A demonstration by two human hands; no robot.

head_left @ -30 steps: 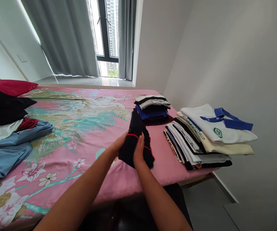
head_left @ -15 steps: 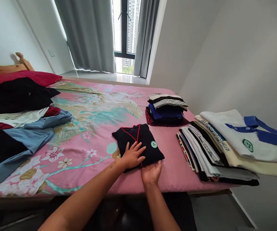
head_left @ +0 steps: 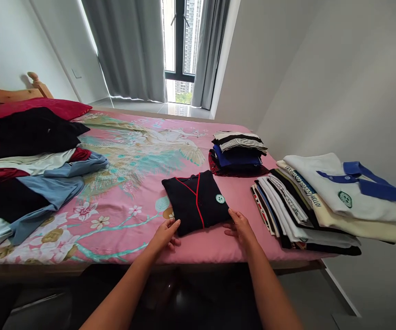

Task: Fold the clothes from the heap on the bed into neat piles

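A folded black top [head_left: 187, 206] with a red-trimmed V-neck and a round green-and-white badge lies on the bed near its front edge. At its near left corner is my left hand [head_left: 165, 236], thumb against the cloth and fingers curled low beside it. My right hand [head_left: 242, 227] pinches the near right corner, with the thumb on top and the other fingers partly under the hem. The underside of the top is hidden.
A pink floral bedsheet [head_left: 132, 183] covers the bed. To the right stand a large stack of folded clothes [head_left: 287, 211] and, behind it, a smaller stack [head_left: 239, 156]. Loose clothes [head_left: 29, 137] are heaped at the left by a red pillow [head_left: 70, 109].
My left hand has come off the top's front to its near left corner. My right hand has moved from under the near edge to the near right corner. The red front trim is uncovered.
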